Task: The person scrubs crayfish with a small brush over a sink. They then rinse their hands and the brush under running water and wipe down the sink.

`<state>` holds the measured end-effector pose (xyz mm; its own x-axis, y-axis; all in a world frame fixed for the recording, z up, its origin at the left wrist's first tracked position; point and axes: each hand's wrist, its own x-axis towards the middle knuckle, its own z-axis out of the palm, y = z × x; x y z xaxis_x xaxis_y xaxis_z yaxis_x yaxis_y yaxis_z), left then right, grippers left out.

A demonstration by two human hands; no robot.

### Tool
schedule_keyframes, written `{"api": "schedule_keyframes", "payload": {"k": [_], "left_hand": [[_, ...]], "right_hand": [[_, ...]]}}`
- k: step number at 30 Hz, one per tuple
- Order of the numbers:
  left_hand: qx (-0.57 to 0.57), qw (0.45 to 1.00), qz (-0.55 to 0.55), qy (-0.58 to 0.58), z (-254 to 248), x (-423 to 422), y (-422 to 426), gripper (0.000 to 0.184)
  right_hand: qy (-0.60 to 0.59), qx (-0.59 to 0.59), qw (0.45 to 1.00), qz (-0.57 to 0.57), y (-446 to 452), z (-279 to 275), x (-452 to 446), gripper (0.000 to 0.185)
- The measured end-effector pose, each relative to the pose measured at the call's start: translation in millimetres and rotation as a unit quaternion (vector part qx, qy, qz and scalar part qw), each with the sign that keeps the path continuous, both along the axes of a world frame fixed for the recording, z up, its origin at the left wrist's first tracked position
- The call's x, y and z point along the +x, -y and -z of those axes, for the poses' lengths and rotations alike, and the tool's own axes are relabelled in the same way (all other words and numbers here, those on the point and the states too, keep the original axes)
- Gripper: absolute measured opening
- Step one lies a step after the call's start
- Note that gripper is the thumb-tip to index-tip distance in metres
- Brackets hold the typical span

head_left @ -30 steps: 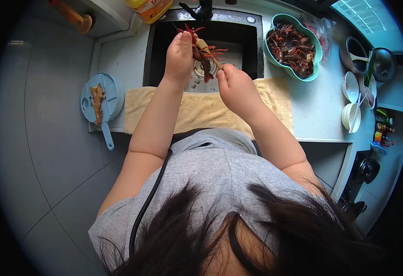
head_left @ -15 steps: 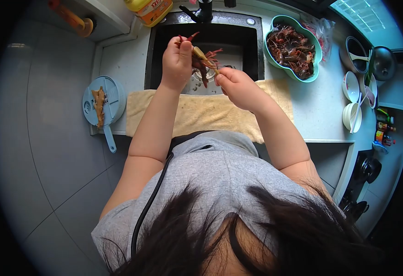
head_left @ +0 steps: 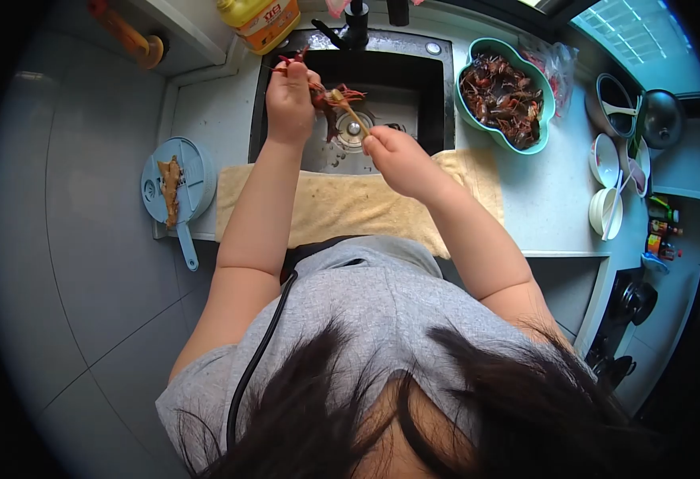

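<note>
Over the black sink (head_left: 438, 96), my left hand (head_left: 290, 108) is closed around a red crayfish (head_left: 320, 97), its claws sticking up past the fingers and its legs spread to the right. My right hand (head_left: 398, 158) pinches the end of a thin tan brush (head_left: 353, 116). The brush's head meets the crayfish's underside; its bristles are too small to make out. Below them the metal drain (head_left: 354, 132) shows, with bits of dark debris around it.
A green basin (head_left: 549, 88) full of crayfish stands right of the sink. A tan towel (head_left: 350, 203) covers the front edge. Ginger (head_left: 170, 191) lies on a blue grater (head_left: 194, 184) at left. Bowls (head_left: 604, 160), a black faucet (head_left: 356, 28) and a yellow jug (head_left: 258, 20) surround the work.
Both hands have moved slightly left, the right one also a little down. The crayfish has turned a bit, and the brush now touches it from lower right with more of its handle showing.
</note>
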<state>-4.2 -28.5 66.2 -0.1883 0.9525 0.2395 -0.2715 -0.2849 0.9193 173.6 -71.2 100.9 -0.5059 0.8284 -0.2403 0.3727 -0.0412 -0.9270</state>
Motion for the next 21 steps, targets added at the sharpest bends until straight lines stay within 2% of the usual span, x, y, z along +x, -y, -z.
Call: {"api": "schedule_keyframes", "payload": {"k": [2, 3, 6, 8, 10, 11, 12, 15, 16, 18, 20, 21], "left_hand": [[0.005, 0.998, -0.005, -0.063, 0, 10, 5, 0.037], [0.001, 0.991, -0.017, -0.131, -3, 13, 10, 0.037], [0.002, 0.994, -0.014, -0.104, 3, 5, 0, 0.036], [-0.006, 0.995, -0.053, -0.084, 6, 3, -4, 0.035], [-0.014, 0.984, -0.057, -0.171, 8, 8, 1, 0.035], [-0.026, 0.966, -0.059, -0.251, 23, 4, -3, 0.035], [-0.029, 0.966, -0.057, -0.251, 21, 4, 0, 0.035], [-0.044, 0.993, -0.026, -0.103, 7, 0, -7, 0.033], [-0.042, 0.993, -0.026, -0.103, 5, 3, -5, 0.033], [0.006, 0.969, -0.091, -0.232, 3, 15, 6, 0.03], [0.017, 0.971, -0.082, -0.223, 14, 11, 4, 0.028], [0.011, 0.982, -0.067, -0.179, 6, 6, 2, 0.027]], "right_hand": [[-0.007, 0.01, 1.0, 0.024, 2, 0, -3, 0.021], [-0.002, 0.04, 0.999, 0.03, -1, -1, -6, 0.021], [0.025, 0.064, 0.997, 0.031, -1, 7, -7, 0.021], [0.018, 0.057, 0.998, 0.016, 0, 13, -6, 0.021], [0.028, 0.072, 0.997, 0.031, 1, 10, -9, 0.021], [0.038, 0.05, 0.997, 0.043, -2, 6, -9, 0.021], [0.038, 0.047, 0.997, 0.044, 0, 10, -10, 0.021], [0.069, 0.106, 0.991, 0.032, 2, 10, -10, 0.021], [0.068, 0.108, 0.991, 0.033, 1, 9, -10, 0.021], [0.033, 0.082, 0.995, 0.042, 3, 8, -10, 0.021], [0.053, 0.059, 0.996, 0.043, 4, 2, -12, 0.021], [0.044, 0.081, 0.995, 0.042, 6, 3, -13, 0.022]]}}
